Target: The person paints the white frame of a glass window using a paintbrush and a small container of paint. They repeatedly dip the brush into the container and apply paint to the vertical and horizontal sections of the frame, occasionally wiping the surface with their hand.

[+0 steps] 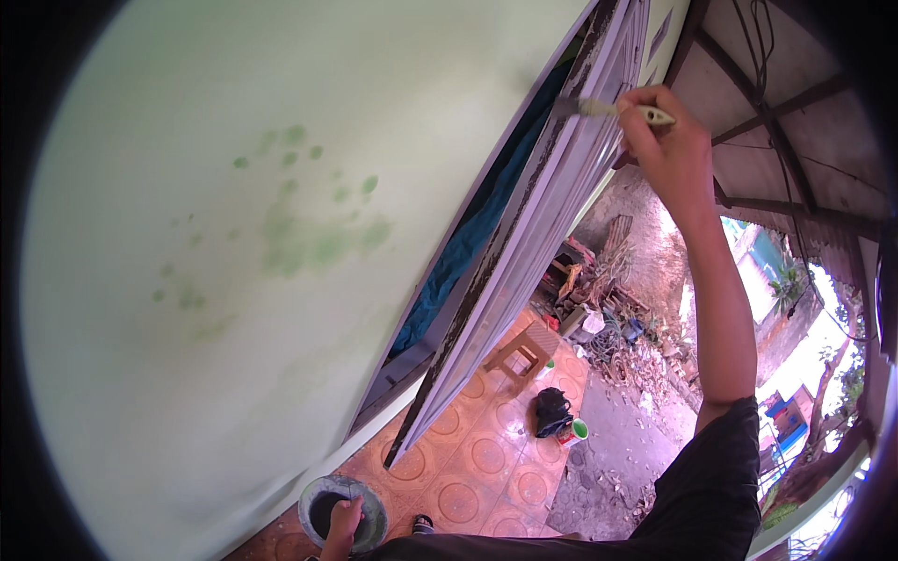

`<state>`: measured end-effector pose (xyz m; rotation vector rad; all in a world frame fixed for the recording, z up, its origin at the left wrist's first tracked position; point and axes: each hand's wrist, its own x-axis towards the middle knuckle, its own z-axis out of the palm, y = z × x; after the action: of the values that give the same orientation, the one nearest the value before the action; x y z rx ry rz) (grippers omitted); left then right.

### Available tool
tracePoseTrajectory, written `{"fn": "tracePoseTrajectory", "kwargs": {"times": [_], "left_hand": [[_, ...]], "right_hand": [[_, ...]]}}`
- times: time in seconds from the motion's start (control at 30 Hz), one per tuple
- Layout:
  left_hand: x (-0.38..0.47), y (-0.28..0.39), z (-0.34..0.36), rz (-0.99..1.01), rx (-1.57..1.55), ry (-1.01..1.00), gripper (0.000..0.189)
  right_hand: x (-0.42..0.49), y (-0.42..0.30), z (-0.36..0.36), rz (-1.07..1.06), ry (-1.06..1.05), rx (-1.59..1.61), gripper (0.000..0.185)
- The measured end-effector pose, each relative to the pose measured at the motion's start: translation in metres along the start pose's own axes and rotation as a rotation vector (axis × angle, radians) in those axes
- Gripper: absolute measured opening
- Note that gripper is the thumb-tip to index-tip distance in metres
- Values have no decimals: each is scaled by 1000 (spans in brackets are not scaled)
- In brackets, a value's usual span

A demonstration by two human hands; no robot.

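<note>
My right hand point(663, 137) is raised at the upper right, closed around the pale handle of a paintbrush point(596, 107). The dark bristles are at the outer edge of an open window sash point(544, 168), whose edge shows dark, patchy paint between light faces; whether they touch it I cannot tell. Low at the bottom left, my left hand point(345, 520) grips a round grey bucket point(377, 515) at its inner side or something in it; the exact hold is unclear. Dark contents show inside the bucket.
A pale wall point(175, 393) with green stains fills the left. Blue fabric point(449, 259) hangs behind the sash. On the tiled floor point(487, 452) are a brown plastic stool point(533, 343), a black plastic bag point(553, 412) and a paint can point(577, 433). Debris point(610, 329) lies beyond.
</note>
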<state>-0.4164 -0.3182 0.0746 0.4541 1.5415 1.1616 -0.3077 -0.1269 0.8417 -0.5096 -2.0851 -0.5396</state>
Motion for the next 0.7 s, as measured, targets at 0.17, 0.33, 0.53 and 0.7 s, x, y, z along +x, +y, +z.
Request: {"fn": "tracePoseTrajectory", "kwargs": {"times": [0.17,0.33,0.53,0.7], "left_hand": [[-4,6,1,2,-3,7,52],[-5,-1,-2,31,-14,0,52],[-4,1,-6,13,40,-2,53],[-6,3,-5,-10,-3,-6,52]], "right_hand": [[17,5,-3,4,85,50,20],[18,9,-10,45,47,61,22],[35,6,-18,58,47,7,25],[54,11,-21,2,150,-47,26]]}}
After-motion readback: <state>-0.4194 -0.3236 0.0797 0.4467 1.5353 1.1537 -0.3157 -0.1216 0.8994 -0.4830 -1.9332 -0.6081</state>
